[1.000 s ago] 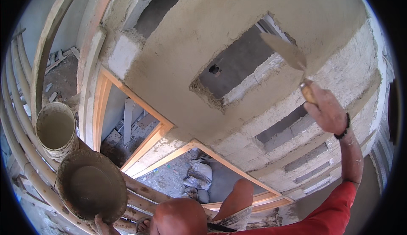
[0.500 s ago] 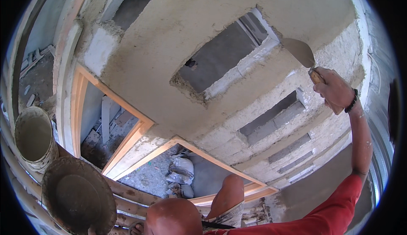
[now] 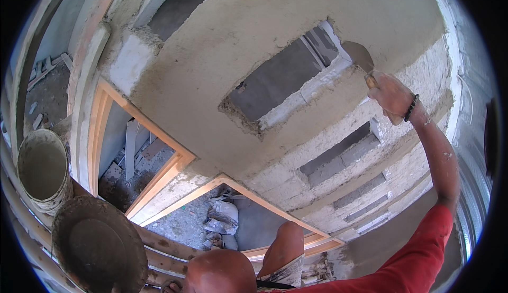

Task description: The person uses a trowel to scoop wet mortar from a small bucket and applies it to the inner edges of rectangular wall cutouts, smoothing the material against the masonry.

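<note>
My right hand (image 3: 391, 96) grips the wooden handle of a trowel (image 3: 359, 55), raised at the upper right. The trowel's blade lies close against the plastered wall (image 3: 211, 87), beside the right corner of a rectangular opening (image 3: 288, 73). Whether the blade carries any plaster cannot be made out. At the lower left is a round, mortar-stained basin (image 3: 98, 245), its inside coated grey. Of my left hand (image 3: 115, 289) only a thumb tip shows, over the basin's near rim; the other fingers are hidden.
A dirty bucket (image 3: 43, 165) stands behind the basin on wooden poles (image 3: 166, 243). Orange timber frames (image 3: 151, 129) border openings with rubble and sacks (image 3: 223, 213) far below. My bent knees (image 3: 219, 272) are at the bottom. Corrugated metal sheeting (image 3: 473, 203) curves along the right.
My right hand and the trowel have shifted left and slightly down along the wall, the blade turning closer to the opening's corner. The basin has barely moved.
</note>
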Available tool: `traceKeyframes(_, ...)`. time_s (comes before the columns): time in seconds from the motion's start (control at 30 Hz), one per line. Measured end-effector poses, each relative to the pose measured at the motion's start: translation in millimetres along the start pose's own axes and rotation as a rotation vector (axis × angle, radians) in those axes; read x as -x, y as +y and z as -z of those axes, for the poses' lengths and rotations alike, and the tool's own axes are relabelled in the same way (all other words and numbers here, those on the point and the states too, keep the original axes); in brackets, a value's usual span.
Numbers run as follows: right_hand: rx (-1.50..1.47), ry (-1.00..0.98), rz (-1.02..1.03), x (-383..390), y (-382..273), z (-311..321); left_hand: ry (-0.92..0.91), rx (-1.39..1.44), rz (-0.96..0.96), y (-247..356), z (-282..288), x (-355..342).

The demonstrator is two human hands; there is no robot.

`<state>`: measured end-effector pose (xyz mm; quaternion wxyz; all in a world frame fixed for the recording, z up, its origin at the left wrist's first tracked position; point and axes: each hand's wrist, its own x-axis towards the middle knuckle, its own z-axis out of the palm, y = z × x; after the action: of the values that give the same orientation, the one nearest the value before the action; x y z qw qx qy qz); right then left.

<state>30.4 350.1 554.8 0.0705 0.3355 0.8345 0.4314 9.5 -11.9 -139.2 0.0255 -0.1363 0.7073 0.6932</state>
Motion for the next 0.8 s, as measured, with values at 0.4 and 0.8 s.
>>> traceKeyframes(0.4,0.205,0.118,0.08,-45,-18,-16,0.001,-0.007,-0.003,4,-3,3)
traceKeyframes(0.8,-0.526,-0.094,-0.254,54,-37,14,0.016,-0.044,-0.021,12,2,1)
